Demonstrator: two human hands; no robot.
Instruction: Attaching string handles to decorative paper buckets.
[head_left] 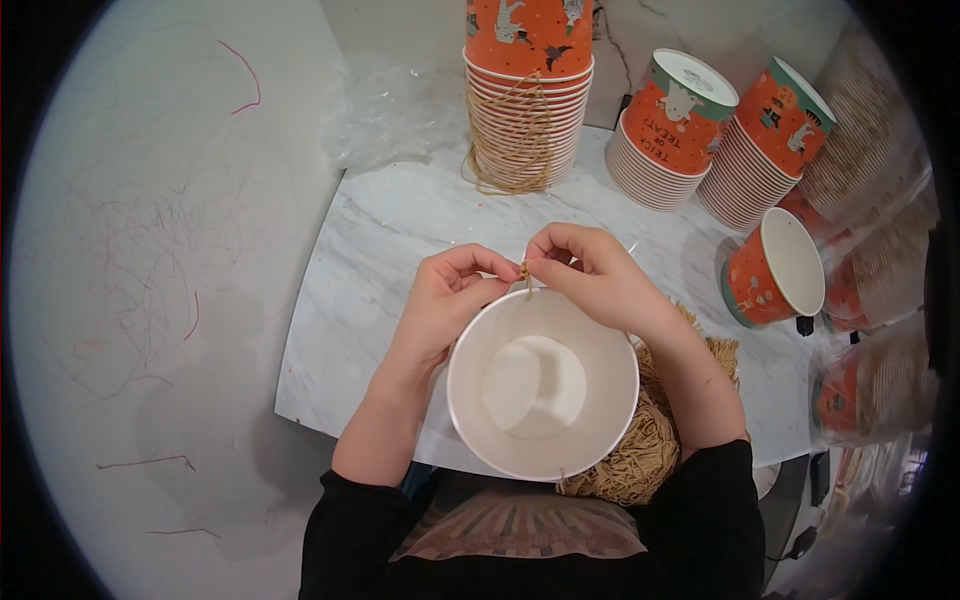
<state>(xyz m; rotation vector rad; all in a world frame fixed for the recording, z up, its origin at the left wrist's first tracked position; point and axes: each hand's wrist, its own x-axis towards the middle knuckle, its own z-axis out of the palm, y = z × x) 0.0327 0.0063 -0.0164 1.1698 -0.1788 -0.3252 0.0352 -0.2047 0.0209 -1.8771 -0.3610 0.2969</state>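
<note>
A large paper bucket [478, 405], white inside, stands with its mouth up at the table's near edge, just in front of my body. At its far rim a tan cord [528, 284] is threaded or looped over the edge. My left hand [447, 298] and my right hand [592, 270] meet there, fingertips pinched on the cord at a small knot or twist. The fingers partly hide it. A short bit of cord also shows at the near rim. Beside the bucket, partly under my right forearm, lies a thick bundle of tan cords [637, 462].
Behind my hands rises a tall stack of orange paper buckets [480, 130], with tan cords draped over it. Two more upside-down stacks [660, 150] stand at the back right. A single bucket [750, 280] is tilted at the right, near plastic-wrapped stacks. Clear plastic [385, 115] lies back left.
</note>
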